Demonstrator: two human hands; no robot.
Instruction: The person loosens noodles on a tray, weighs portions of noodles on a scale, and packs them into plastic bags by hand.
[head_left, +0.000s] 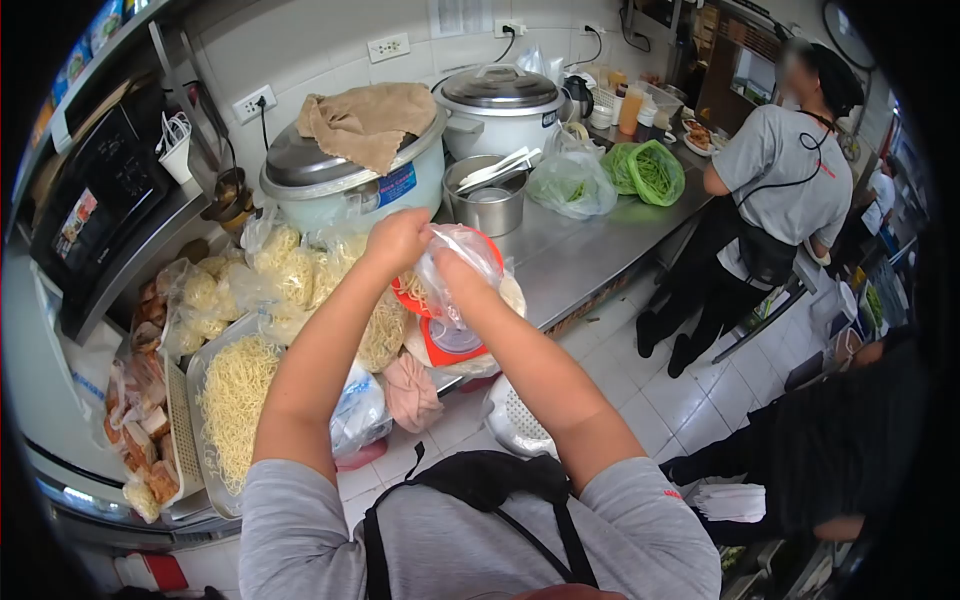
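My left hand [398, 238] is closed, pinching the edge of a clear plastic bag [470, 243]. My right hand [455, 272] is at the same bag, and the plastic covers its fingers, so their pose is hidden. Below both hands is a red bowl [494, 251], partly covered by the bag. Some yellow noodles [411, 289] show at its left side. Beneath it stands a red device with a round clear part [452, 338], perhaps a scale. Bagged noodles [382, 335] lie just left of my right forearm.
Loose noodles fill a metal tray [240, 400] at left, beside bagged bread-like pieces [150, 440]. Two large rice cookers [415, 185] and a steel pot [487, 212] line the wall. Green vegetables in bags [645, 172] sit farther right. A co-worker [790, 170] stands at the counter's far end.
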